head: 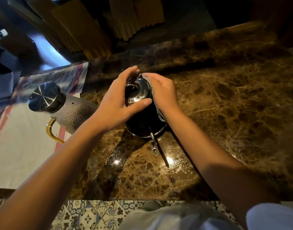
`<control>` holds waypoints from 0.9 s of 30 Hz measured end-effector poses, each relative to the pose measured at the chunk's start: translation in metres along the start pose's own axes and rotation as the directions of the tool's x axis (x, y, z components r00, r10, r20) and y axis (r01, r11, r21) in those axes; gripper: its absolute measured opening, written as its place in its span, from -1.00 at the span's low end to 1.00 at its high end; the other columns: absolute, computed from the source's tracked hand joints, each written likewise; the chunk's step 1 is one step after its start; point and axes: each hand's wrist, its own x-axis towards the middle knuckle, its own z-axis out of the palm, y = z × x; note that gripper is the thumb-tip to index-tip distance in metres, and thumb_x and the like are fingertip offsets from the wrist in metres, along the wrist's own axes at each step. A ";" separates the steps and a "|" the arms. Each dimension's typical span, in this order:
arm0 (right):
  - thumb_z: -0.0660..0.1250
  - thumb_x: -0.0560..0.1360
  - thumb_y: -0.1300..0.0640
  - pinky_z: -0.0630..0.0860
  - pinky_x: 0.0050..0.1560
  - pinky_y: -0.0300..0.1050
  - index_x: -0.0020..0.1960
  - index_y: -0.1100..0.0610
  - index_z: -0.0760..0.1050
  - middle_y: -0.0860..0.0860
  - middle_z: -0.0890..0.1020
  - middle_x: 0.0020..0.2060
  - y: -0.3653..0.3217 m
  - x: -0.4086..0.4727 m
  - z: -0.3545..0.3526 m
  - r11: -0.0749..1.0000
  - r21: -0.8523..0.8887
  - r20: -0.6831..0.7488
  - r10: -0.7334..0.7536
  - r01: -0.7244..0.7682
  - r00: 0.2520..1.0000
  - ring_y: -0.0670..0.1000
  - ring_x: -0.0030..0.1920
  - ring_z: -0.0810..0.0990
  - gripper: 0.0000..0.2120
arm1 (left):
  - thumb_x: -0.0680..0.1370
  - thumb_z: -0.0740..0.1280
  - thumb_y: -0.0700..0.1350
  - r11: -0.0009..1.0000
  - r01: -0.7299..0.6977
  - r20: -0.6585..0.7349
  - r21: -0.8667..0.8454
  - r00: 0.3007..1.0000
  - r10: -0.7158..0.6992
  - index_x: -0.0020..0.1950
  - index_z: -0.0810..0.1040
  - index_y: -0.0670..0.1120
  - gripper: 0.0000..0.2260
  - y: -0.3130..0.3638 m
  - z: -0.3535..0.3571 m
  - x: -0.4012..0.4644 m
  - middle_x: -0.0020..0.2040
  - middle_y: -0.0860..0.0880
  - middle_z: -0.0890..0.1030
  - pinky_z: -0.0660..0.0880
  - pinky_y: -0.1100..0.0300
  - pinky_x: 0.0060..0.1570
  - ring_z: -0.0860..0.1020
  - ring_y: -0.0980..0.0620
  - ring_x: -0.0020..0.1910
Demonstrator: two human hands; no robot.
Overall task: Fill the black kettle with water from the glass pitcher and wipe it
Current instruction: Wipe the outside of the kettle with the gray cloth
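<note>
My left hand [116,103] grips the kettle [143,121] lid; my right hand [162,92] presses a cloth [160,113] against it, on marble [225,105].

Both hands curled, facing: left [119,103], right [162,92]; forearms converging.
</note>
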 end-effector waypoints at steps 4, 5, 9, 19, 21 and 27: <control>0.19 0.69 0.01 0.61 0.25 0.15 0.17 -0.06 0.68 -0.12 0.75 0.05 0.019 -0.016 -0.011 0.998 -0.066 0.034 0.015 -0.013 0.999 -0.09 0.12 0.70 -0.72 | 0.50 0.40 0.26 1.000 -0.011 -0.013 0.005 1.000 0.011 0.61 0.19 -0.01 -0.21 -0.001 0.001 0.000 0.52 0.06 0.38 0.39 -0.12 0.46 0.37 0.05 0.50; 0.15 0.71 -0.03 0.60 0.27 0.15 0.22 -0.07 0.66 -0.13 0.73 0.08 0.027 -0.022 -0.014 0.996 -0.091 0.035 0.009 -0.006 0.999 -0.10 0.15 0.68 -0.70 | 0.50 0.40 0.25 1.000 -0.012 -0.016 0.010 1.000 0.012 0.61 0.20 -0.01 -0.23 -0.001 0.001 0.000 0.51 0.07 0.39 0.39 -0.11 0.45 0.37 0.05 0.50; 0.07 0.70 -0.17 0.53 0.36 0.10 0.38 -0.09 0.56 -0.16 0.66 0.23 0.051 -0.037 -0.021 0.985 -0.160 -0.009 0.057 -0.058 0.998 -0.14 0.28 0.60 -0.59 | 0.49 0.42 0.24 1.000 0.007 -0.010 -0.003 1.000 -0.007 0.56 0.27 0.03 -0.28 0.000 0.000 0.000 0.48 0.11 0.40 0.42 -0.06 0.44 0.38 0.09 0.47; 0.14 0.62 -0.20 0.56 0.26 0.29 -0.02 -0.03 0.71 0.02 0.77 -0.05 -0.007 0.001 -0.001 0.992 -0.112 0.173 0.070 -0.052 0.982 0.08 0.08 0.72 -0.58 | 0.49 0.43 0.25 0.999 -0.040 -0.007 0.010 0.999 0.040 0.54 0.28 -0.05 -0.26 0.002 -0.001 0.001 0.59 0.04 0.29 0.41 -0.10 0.44 0.37 0.07 0.51; 0.18 0.61 -0.18 0.56 0.25 0.27 -0.09 -0.01 0.71 -0.01 0.76 -0.10 -0.002 0.007 -0.006 0.977 -0.179 0.160 0.147 -0.118 0.976 0.07 0.04 0.71 -0.60 | 0.49 0.42 0.25 0.999 -0.032 -0.002 0.020 0.999 0.032 0.55 0.27 -0.05 -0.26 0.003 -0.002 0.002 0.62 0.07 0.24 0.40 -0.08 0.45 0.34 0.10 0.53; 0.15 0.69 -0.08 0.59 0.23 -0.02 0.22 -0.12 0.67 -0.17 0.72 0.09 0.035 -0.024 -0.022 0.974 -0.191 -0.015 0.120 -0.121 0.993 -0.16 0.14 0.65 -0.68 | 0.48 0.38 0.27 1.000 -0.003 -0.017 0.019 1.000 0.003 0.53 0.30 -0.01 -0.30 0.005 -0.001 0.001 0.52 0.09 0.37 0.41 -0.04 0.44 0.37 0.10 0.48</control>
